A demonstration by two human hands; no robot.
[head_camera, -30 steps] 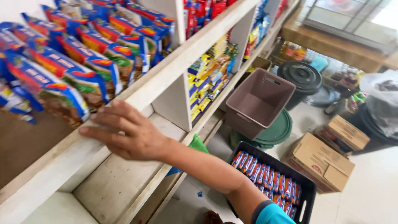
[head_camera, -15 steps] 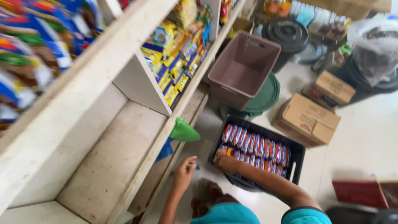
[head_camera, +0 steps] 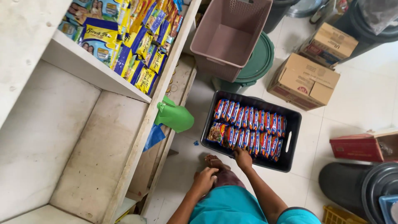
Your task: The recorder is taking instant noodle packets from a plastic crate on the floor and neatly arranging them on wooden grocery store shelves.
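A black plastic crate (head_camera: 292, 137) stands on the tiled floor, filled with several upright red-and-blue snack packets (head_camera: 253, 122) in two rows. My right hand (head_camera: 242, 159) reaches down to the crate's near rim, its fingers on the front row of packets. My left hand (head_camera: 205, 179) hangs lower, over my knee, with curled fingers and nothing in it. A bare pale wooden shelf (head_camera: 78, 141) runs along my left side.
Yellow and blue packets (head_camera: 137, 45) fill the shelf compartment above. A green plastic scoop (head_camera: 176, 117) pokes out by the shelf edge. A mauve basket (head_camera: 230, 37) sits on a green lid (head_camera: 259, 62); cardboard boxes (head_camera: 304, 79), a red box (head_camera: 358, 147) and dark bins (head_camera: 356, 186) surround the crate.
The view has dropped from the upper shelf toward the floor. My hand left the shelf edge, and my right hand has come down to the crate's front packets.
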